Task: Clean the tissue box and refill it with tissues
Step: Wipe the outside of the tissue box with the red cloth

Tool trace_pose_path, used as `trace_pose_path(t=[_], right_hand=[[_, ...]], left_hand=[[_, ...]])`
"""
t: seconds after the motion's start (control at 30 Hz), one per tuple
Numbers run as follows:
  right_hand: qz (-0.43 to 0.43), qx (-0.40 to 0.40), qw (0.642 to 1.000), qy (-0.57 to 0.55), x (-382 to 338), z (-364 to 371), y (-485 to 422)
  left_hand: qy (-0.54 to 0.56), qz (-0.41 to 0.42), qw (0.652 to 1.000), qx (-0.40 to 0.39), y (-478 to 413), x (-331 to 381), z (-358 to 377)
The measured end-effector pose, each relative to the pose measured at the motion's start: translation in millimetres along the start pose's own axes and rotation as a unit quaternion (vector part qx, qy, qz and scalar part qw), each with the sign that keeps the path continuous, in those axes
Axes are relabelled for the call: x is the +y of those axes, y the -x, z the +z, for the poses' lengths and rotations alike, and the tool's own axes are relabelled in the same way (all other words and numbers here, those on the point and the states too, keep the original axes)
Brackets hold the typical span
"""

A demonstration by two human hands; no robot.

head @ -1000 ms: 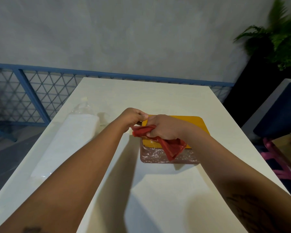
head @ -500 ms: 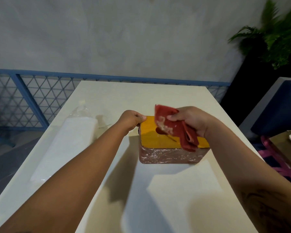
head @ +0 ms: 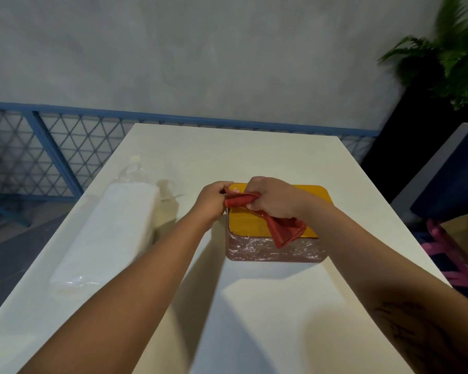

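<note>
The tissue box (head: 274, 251) stands in the middle of the white table (head: 254, 306); it has a yellow lid and a reddish-brown, dusty front side. My left hand (head: 212, 202) grips the box's left end at the far corner. My right hand (head: 272, 197) is closed on a red cloth (head: 284, 230) and presses it on the lid's left part, next to my left hand. The cloth's loose end hangs over the lid's front edge. A long pack of white tissues (head: 108, 233) in clear plastic lies to the left.
The table's left edge runs just beyond the tissue pack. A blue lattice railing (head: 52, 147) stands behind and to the left. A dark planter with a green plant (head: 449, 58) and a blue seat (head: 449, 179) are to the right.
Half a second ago my right hand held the cloth raised above the lid's right part. It has come down to the left and now presses the cloth on the lid. My left hand stayed.
</note>
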State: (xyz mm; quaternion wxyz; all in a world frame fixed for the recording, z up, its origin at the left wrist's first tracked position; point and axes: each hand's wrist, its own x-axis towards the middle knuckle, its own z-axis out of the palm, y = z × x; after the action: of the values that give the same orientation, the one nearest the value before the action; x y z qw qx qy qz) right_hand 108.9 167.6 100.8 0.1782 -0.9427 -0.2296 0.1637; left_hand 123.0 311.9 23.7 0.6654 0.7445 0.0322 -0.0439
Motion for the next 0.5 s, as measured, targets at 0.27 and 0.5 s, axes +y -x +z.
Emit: trace_pose_path(t=[0.27,0.5], right_hand=[[-0.069,-0.079,0.994,-0.021,-1,-3,6],[-0.032,-0.153,0.985,-0.071,8,-9,9]], left_hand=[[0.002,0.029,1.0,0.001,4,-3,0],[-0.036,0.031,0.999,0.024,2,-3,0]])
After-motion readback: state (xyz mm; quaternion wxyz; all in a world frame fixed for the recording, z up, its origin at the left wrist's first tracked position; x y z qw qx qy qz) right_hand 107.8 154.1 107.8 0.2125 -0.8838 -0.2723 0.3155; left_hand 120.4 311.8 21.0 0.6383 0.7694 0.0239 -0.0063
